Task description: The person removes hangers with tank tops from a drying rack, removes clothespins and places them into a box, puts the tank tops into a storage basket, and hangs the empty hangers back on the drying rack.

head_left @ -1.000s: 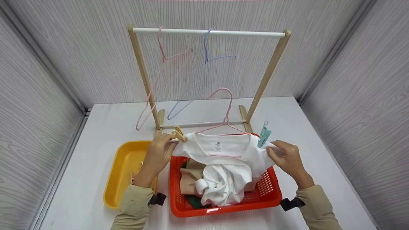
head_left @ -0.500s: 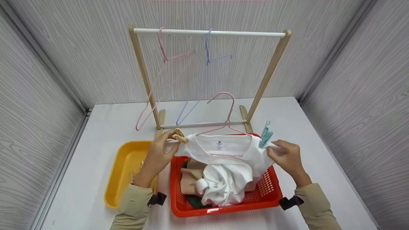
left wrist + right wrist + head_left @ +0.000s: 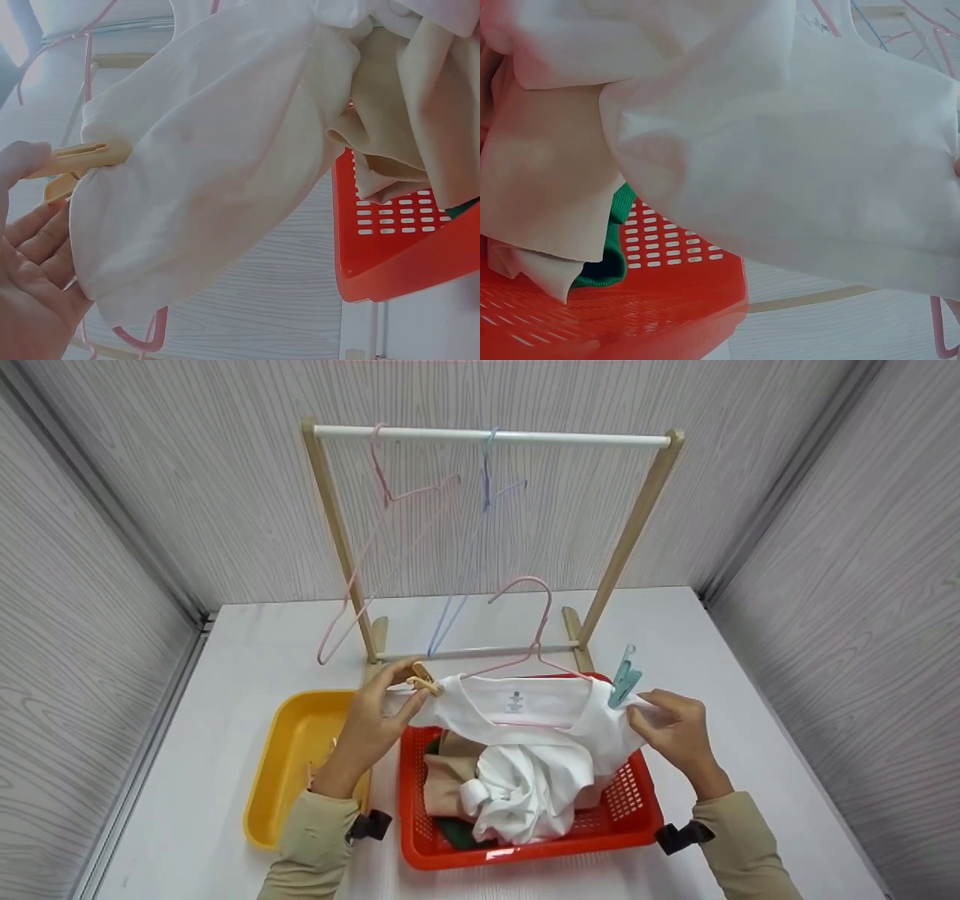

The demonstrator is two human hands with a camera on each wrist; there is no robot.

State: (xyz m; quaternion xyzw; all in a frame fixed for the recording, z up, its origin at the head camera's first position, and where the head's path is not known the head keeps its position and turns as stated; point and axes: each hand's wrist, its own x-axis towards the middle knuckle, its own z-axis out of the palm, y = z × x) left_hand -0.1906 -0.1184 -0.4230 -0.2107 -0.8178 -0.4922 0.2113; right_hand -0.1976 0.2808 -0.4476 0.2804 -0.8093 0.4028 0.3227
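A white shirt sits on a pink hanger over the red basket, its lower part bunched up. My left hand pinches a yellow clothespin clipped at one shoulder; in the left wrist view the thumb lies on a handle end and the other fingers spread behind the sleeve. My right hand grips the other sleeve between thumb and fingers, just outside a teal clothespin clipped on that shoulder. Only a sliver of the right hand shows in the right wrist view.
A wooden rack with a white rod stands behind, carrying another pink hanger and a blue hanger. Left of the basket is a yellow tray with small clips. Beige cloth and green cloth lie in the basket.
My left hand has shifted its thumb and fingers up from the sleeve to the yellow clothespin. Shirt and hanger have moved slightly down and right. The blue hanger on the rod has turned.
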